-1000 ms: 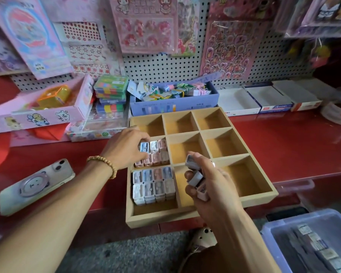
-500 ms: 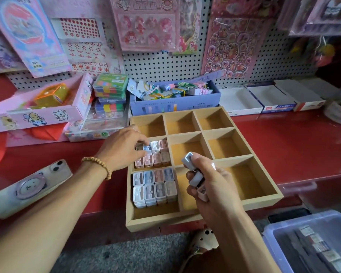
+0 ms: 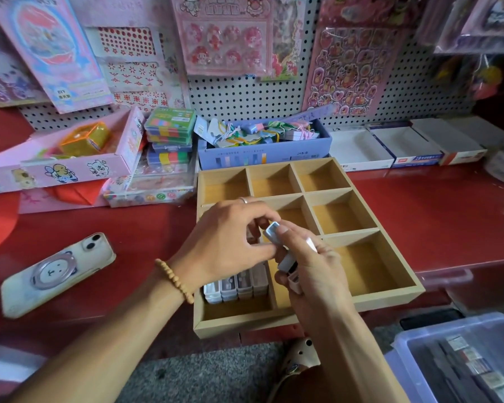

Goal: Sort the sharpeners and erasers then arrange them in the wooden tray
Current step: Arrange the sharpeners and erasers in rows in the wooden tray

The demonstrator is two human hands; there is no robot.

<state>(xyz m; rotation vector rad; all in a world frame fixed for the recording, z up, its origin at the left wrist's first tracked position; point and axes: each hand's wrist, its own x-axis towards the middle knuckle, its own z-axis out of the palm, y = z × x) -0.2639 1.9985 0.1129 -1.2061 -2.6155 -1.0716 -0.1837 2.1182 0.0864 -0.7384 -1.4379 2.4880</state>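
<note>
Head view: the wooden tray (image 3: 390,298) is seen at the front edge of the red counter (image 3: 419,210), its front rim overhanging that edge. A small stack of sharpeners (image 3: 287,261) is gripped in the curled fingers of the right hand (image 3: 314,274), above the tray's front middle compartment. The topmost blue sharpener (image 3: 273,231) is being pinched between thumb and fingertips of the left hand (image 3: 230,237), so both hands are closed on items. A row of sorted sharpeners (image 3: 235,283) is visible standing upright in the front-left compartment; the compartment behind it is hidden by the left hand. The six compartments of the back row and the right column are seen bare.

The step in hand is judged to be the transfer of one sharpener from the held stack into the tray. For a clean result, the piece should be pinched by its narrow sides, lifted clear before the stack is disturbed, and the stack kept steady. It should be set upright, touching the last piece of its row and facing the same way. A phone (image 3: 56,271) lies near the counter's front-left edge, and more stock is seen in the lilac bin (image 3: 413,362) below the right front corner.
</note>
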